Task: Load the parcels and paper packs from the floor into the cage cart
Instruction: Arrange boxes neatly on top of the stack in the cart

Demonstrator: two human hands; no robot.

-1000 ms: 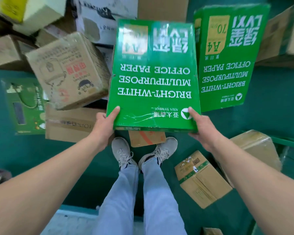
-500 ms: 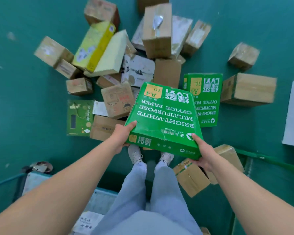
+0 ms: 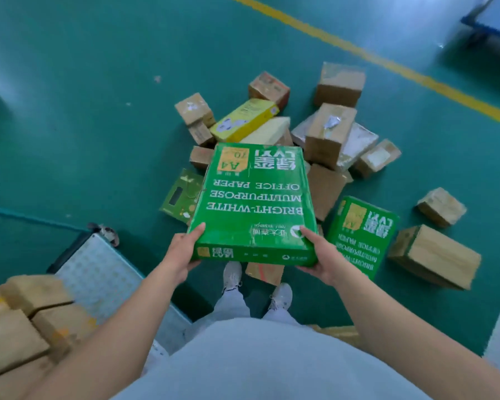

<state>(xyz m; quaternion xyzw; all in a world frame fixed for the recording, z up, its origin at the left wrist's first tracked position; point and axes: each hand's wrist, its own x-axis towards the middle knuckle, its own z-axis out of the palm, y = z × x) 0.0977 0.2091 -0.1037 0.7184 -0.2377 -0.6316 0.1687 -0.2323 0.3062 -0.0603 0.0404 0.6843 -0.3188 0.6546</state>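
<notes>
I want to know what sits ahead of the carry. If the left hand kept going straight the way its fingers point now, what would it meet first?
The left hand grips the green paper pack, thumb pointing forward and slightly right. Beyond the pack, that line seems to reach the flat green box on the floor, though that lies lower down; depth is unclear.

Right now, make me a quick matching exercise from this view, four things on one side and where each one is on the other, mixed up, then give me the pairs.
Things:
1. held paper pack
2. second paper pack
3. yellow box
4. yellow line

Places:
A. painted across the floor beyond the heap
B. gripped at its near corners by the left hand and right hand
C. lying on the floor to the right of the feet
D. on the heap of parcels, far side of the held pack

Pairs: 1-B, 2-C, 3-D, 4-A
</notes>
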